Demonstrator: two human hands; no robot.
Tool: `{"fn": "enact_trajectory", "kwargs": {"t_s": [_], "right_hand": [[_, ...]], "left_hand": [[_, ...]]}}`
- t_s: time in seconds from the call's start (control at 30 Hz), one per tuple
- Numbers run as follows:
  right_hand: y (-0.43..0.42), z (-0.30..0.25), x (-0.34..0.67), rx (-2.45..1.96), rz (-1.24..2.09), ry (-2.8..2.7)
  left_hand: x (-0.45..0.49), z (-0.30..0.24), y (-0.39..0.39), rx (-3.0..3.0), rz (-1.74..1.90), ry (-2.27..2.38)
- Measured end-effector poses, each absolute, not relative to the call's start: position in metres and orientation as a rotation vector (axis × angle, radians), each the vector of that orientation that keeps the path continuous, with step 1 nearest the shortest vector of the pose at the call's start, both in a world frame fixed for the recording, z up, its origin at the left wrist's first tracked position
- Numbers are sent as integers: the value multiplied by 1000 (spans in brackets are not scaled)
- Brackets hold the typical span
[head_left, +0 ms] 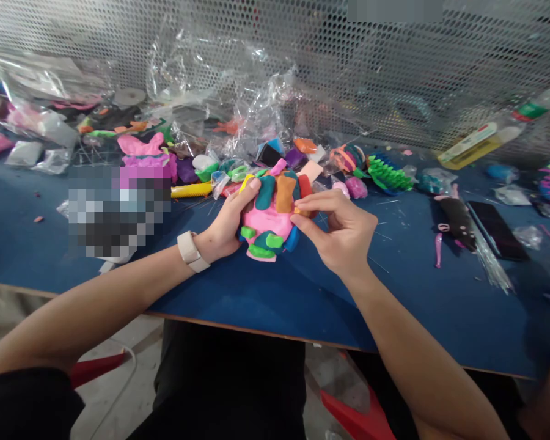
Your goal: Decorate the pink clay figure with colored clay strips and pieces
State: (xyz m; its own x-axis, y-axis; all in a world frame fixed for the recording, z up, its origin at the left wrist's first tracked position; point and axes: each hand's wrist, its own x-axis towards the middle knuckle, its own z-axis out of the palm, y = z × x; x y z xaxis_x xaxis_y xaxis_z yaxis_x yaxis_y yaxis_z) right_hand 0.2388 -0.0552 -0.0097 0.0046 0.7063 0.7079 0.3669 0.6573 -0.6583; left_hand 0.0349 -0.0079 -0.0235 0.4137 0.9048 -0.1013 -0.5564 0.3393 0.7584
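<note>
both hands are on the clay lump [275, 215] here, a pink mass studded with teal, orange, green and red pieces, held just above the blue counter [256, 293] near its front edge. the left hand [227, 223] cups the lump's left side, fingers curled behind it and the thumb laid across the top by a yellow bit. a pale wristband [190, 250] sits on that wrist. the right hand [343, 231] comes in from the other side, thumb and forefinger pinched narrow on the lump's right edge where an orange piece shows, the other fingers folded loosely behind.

just past the lump lies a heap of clay scraps in many colours, with a yellow ridged stick [192, 190] to the left and a pink flat shape [142, 146] further back. crumpled clear plastic wrap [238, 91] piles up against the perforated metal screen [440, 73]. off to the right, well apart from the hands, sit a green ridged clay piece [387, 174], a black clay figure [458, 220] and a dark phone [497, 229] lying flat.
</note>
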Motion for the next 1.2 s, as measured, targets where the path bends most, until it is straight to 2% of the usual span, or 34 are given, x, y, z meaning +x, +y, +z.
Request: {"fn": "enact_trajectory", "kwargs": {"t_s": [0.4,0.57,0.9,1.2], "right_hand": [[-58,-6,240,-920,444,-1593],[-60,-5,243,-921,395,-1643],[-34,-25,254,-921,550,-1332],[-35,-24,253,-877,425,-1400]], "left_hand": [[35,-19,-9,690,1015,582],[35,-21,-6,682,1052,594],[34,-15,-5,610,1040,616],[36,-19,-6,610,1171,631]]}}
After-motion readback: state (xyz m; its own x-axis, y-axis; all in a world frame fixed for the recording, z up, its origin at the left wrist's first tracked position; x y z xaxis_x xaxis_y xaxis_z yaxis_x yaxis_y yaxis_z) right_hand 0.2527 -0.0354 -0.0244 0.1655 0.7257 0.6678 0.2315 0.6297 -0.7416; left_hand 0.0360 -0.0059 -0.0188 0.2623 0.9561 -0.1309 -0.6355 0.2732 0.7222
